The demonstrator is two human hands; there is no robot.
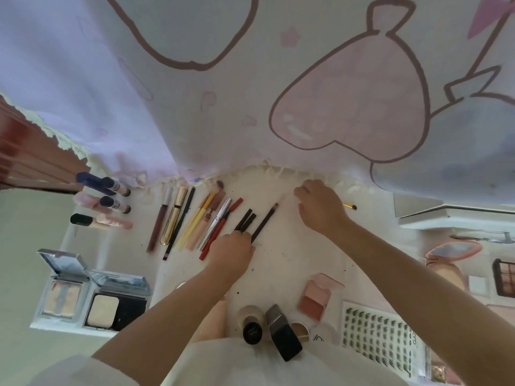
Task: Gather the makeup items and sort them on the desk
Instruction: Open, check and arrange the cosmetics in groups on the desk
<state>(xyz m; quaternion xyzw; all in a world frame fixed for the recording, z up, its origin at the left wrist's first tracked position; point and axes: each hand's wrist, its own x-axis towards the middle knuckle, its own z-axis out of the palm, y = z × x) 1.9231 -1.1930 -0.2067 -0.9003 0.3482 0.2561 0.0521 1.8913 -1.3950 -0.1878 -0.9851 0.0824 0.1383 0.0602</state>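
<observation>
While the row of slim pencils and tubes fans out along the far edge of the white desk (281,254), the left hand (232,250) sits at its near end, fingers curled down over the lower tips of the dark brown and black eyeliner pencils (249,222); it seems to pinch them, though the knuckles hide the contact. Just beside them lies a red lip pencil (216,235), touching a silver-capped pen (218,222). The right hand (320,207) reaches to the far edge near the fringe of the pink-and-lilac printed cloth (250,79), fingers bent downward; whether it holds anything I cannot tell. A thin gold-handled brush (349,206) pokes out just beyond it.

These pencils are light, stiff and round, so they will roll readily. Taking each near the middle of its barrel, or nudging several together with flat fingers, should keep them parallel. At the near edge stands a dark-capped glass foundation bottle (252,325), heavier and breakable, best gripped round its body.
</observation>
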